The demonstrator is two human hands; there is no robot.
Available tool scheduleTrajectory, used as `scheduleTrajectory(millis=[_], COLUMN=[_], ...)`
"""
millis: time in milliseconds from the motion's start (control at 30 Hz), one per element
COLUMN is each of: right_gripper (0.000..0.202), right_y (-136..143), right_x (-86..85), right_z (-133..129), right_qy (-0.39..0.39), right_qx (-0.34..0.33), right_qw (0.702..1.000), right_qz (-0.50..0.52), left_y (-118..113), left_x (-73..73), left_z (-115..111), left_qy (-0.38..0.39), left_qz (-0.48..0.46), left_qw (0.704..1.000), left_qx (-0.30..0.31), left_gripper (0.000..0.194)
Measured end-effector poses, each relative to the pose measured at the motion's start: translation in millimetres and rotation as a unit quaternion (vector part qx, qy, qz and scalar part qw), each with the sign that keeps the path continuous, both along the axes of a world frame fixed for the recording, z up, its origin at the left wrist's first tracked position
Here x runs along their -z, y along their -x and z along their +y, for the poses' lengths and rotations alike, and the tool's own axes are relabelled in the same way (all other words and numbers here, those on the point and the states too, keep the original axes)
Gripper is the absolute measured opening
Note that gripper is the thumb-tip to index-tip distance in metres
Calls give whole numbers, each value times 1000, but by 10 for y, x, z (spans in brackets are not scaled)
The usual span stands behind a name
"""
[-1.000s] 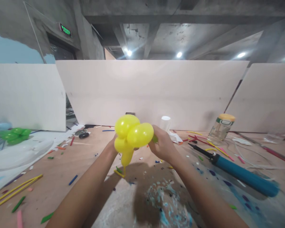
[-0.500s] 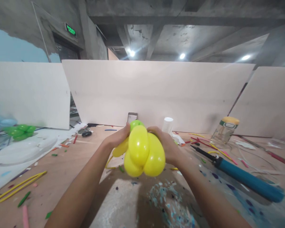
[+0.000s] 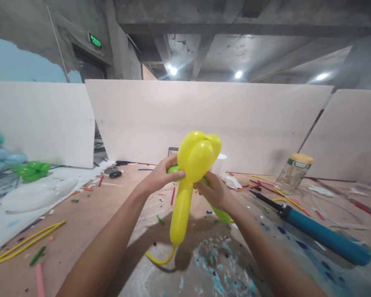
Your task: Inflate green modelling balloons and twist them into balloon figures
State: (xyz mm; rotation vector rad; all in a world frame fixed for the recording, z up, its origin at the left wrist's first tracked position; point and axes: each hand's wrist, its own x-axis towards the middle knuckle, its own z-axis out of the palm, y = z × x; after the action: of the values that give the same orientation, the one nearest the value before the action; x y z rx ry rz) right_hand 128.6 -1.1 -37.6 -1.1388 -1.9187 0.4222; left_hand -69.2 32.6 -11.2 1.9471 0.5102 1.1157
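A twisted yellow balloon [image 3: 200,156] is held up in front of me, its rounded lobes at the top. One long inflated length hangs from it and ends in a thin limp tail over the table. My left hand [image 3: 165,175] grips it from the left, thumb pressed at the base of the lobes. On the other side my right hand [image 3: 214,189] has its fingers curled at the same joint. Parts of a green balloon [image 3: 221,215] show behind both hands; how it joins the yellow one is hidden.
A blue hand pump [image 3: 324,235] lies at the right, near a lidded clear jar [image 3: 295,171]. White boards [image 3: 204,115] stand along the back. Balloon scraps litter the brown table [image 3: 111,222]. A green balloon cluster [image 3: 32,170] and limp yellow balloons [image 3: 27,243] lie at the left.
The yellow balloon has been turned: its lobes rose from below the hands to above them. Its long section and tail now hang down, and the green length shows at right.
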Motion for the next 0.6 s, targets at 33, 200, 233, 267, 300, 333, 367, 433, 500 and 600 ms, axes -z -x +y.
scheduleTrajectory(millis=[33, 200, 233, 267, 300, 333, 367, 433, 500, 600], right_gripper=[36, 28, 28, 27, 27, 27, 28, 27, 21, 15], right_y=[1, 31, 38, 44, 51, 57, 63, 78, 97, 112], right_x=[-2, -43, -49, -51, -49, -43, -34, -16, -7, -28], right_z=[-1, -12, -16, -20, -26, -34, -43, -70, -105, -157], right_qy=[6, -3, -17, -34, -53, -71, -90, -127, -158, -166], right_qx=[-2, -3, 7, 20, 35, 49, 61, 63, 24, -65], right_qw=[1000, 1000, 999, 998, 996, 992, 988, 977, 964, 956], right_qz=[-5, -10, -27, -47, -67, -88, -110, -160, -214, -231], left_y=[-6, -62, -70, -74, -76, -75, -71, -56, -25, 82], left_x=[2, 56, 68, 79, 88, 97, 106, 135, 185, 305], left_z=[1, 62, 76, 87, 97, 106, 115, 145, 208, 386], left_qy=[4, 24, 17, 8, 2, 2, 12, 47, 74, 112], left_qz=[4, -13, -13, -10, -5, 0, 6, 15, 13, 0], left_qw=[1000, 994, 991, 988, 983, 980, 978, 979, 976, 959], left_qx=[-5, -102, -129, -157, -181, -199, -208, -200, -205, -261], left_gripper=[47, 44, 43, 42, 40, 39, 39, 40, 42, 42])
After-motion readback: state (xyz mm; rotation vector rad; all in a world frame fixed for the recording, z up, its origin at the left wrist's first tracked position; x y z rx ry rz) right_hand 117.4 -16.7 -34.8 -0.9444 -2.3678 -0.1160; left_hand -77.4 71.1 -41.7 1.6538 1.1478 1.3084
